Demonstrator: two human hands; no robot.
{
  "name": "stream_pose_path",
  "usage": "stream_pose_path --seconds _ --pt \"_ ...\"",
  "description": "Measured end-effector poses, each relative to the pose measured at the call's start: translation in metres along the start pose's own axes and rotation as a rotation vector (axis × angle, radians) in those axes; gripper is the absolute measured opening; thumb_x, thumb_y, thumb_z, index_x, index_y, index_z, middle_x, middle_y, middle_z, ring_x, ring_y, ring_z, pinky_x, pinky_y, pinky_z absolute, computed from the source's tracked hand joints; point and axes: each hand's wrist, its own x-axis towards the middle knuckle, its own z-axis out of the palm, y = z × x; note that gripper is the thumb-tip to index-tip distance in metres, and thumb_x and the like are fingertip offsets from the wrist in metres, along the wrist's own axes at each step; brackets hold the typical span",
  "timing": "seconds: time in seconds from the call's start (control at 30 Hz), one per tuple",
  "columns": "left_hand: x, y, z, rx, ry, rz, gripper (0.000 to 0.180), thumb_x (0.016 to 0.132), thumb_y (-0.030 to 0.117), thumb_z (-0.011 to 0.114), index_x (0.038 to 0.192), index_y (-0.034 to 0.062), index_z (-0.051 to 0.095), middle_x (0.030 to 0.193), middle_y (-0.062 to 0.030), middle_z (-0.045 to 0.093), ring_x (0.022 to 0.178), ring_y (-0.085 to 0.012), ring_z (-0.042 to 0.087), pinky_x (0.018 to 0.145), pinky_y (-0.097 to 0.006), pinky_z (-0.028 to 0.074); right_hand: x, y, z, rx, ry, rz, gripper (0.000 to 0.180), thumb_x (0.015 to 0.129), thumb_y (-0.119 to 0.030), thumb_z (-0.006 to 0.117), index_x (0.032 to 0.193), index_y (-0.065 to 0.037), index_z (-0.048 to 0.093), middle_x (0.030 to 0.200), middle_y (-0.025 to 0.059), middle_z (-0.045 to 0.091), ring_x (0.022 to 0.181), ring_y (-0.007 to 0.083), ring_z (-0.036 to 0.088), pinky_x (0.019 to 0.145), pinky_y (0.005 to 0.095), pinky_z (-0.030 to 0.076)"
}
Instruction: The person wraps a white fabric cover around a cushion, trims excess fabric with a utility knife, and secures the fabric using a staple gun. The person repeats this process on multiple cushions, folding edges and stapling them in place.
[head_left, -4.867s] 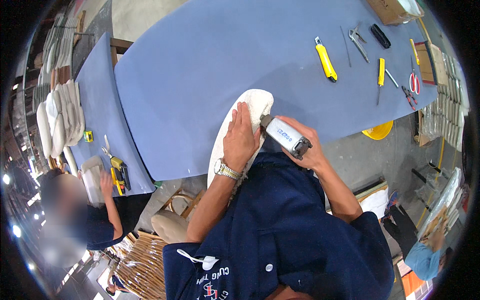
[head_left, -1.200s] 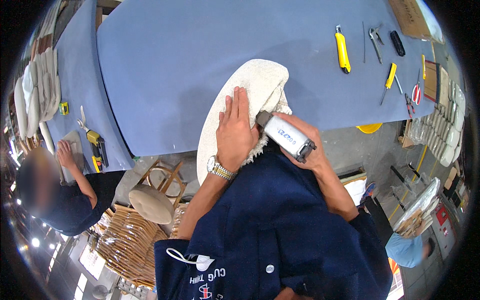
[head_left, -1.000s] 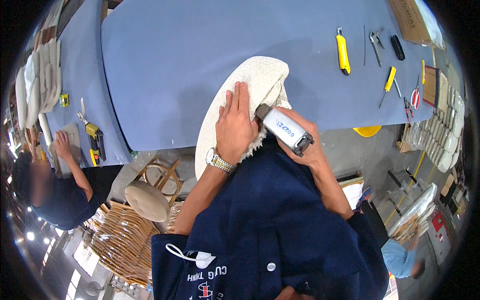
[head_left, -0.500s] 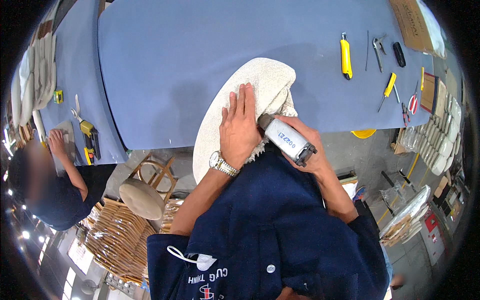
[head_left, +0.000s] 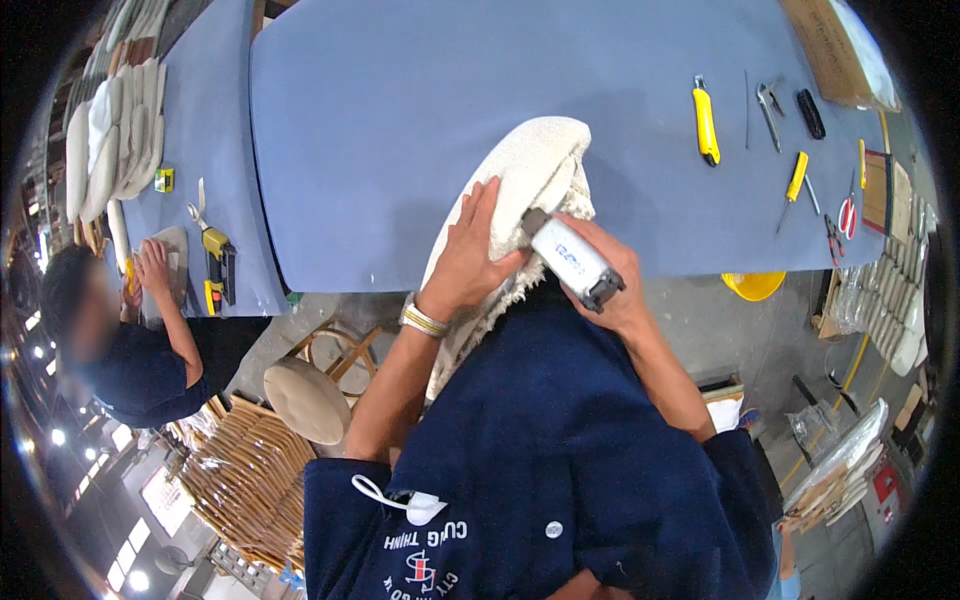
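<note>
A cream fabric-covered seat cushion [head_left: 510, 162] stands tilted at the table's near edge, its frayed cloth edge [head_left: 578, 190] turned toward my right side. My left hand [head_left: 468, 255] lies on the cushion with fingers stretched out and thumb apart, pressing against its face. In my right hand [head_left: 612, 262] is a silver staple gun [head_left: 572, 255], gripped with the fingers wrapped round its handle. The dark nose of the staple gun meets the cushion near the frayed edge, close to my left thumb. The handle and trigger are mostly hidden beneath the tool's body.
On the blue table [head_left: 400, 120] at right lie a yellow utility knife [head_left: 706, 125], pliers [head_left: 768, 115], a screwdriver [head_left: 794, 190] and red-handled scissors [head_left: 847, 215]. A co-worker [head_left: 140, 350] works at the left table beside another staple gun [head_left: 216, 260]. A round-seated chair [head_left: 305, 400] stands behind.
The cushion has turned and tipped up, so its face looks narrower and more of the frayed edge shows. My left hand has turned with it. The staple gun stays near the edge.
</note>
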Motion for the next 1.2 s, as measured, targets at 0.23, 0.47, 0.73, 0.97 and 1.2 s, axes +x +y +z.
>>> stream_pose_path --seconds 0.23,0.47,0.73,0.97,1.2 --pt "-0.014 0.034 0.011 0.124 0.179 -0.128 0.088 0.086 0.018 0.074 0.158 -0.0040 0.028 0.158 -0.0328 0.038 0.146 -0.0494 0.040 0.113 -0.056 0.044 -0.008 0.010 -0.001 -0.015 -0.015 -0.012 0.060 0.078 -0.014 0.078 0.135 -0.002 0.065 0.128 0.0198 0.071 0.115 0.0345 0.071 0.098 0.0396 0.056" --pt "-0.016 0.037 0.011 0.105 0.165 -0.149 0.088 0.085 0.013 0.075 0.157 -0.0072 0.028 0.159 -0.0328 0.037 0.147 -0.0493 0.038 0.115 -0.058 0.041 -0.009 0.007 -0.011 0.000 -0.131 -0.016 0.057 0.077 -0.009 0.077 0.132 0.003 0.065 0.130 0.0201 0.070 0.118 0.0348 0.070 0.102 0.0394 0.055" --pt "-0.008 0.044 0.014 0.196 0.184 -0.191 0.090 0.080 0.004 0.074 0.157 -0.0064 0.029 0.159 -0.0294 0.039 0.148 -0.0439 0.039 0.117 -0.049 0.042 -0.001 -0.005 -0.007 0.014 -0.153 0.198 0.058 0.080 -0.012 0.076 0.135 -0.001 0.064 0.130 0.0200 0.070 0.118 0.0340 0.070 0.100 0.0381 0.055" --pt "-0.013 0.040 0.015 0.109 0.193 -0.178 0.090 0.081 0.006 0.074 0.158 -0.0054 0.028 0.160 -0.0302 0.037 0.149 -0.0476 0.036 0.117 -0.059 0.039 -0.011 0.002 -0.009 -0.034 -0.152 0.010 0.060 0.078 -0.013 0.077 0.135 0.001 0.064 0.129 0.0199 0.070 0.115 0.0355 0.071 0.097 0.0385 0.056" --pt "-0.011 0.042 0.016 0.160 0.178 -0.180 0.087 0.080 0.001 0.071 0.157 -0.0057 0.031 0.159 -0.0299 0.039 0.147 -0.0478 0.039 0.117 -0.058 0.040 -0.006 -0.010 0.000 0.029 -0.144 0.101 0.060 0.077 -0.012 0.078 0.134 -0.003 0.065 0.127 0.0201 0.071 0.111 0.0364 0.071 0.096 0.0394 0.056"
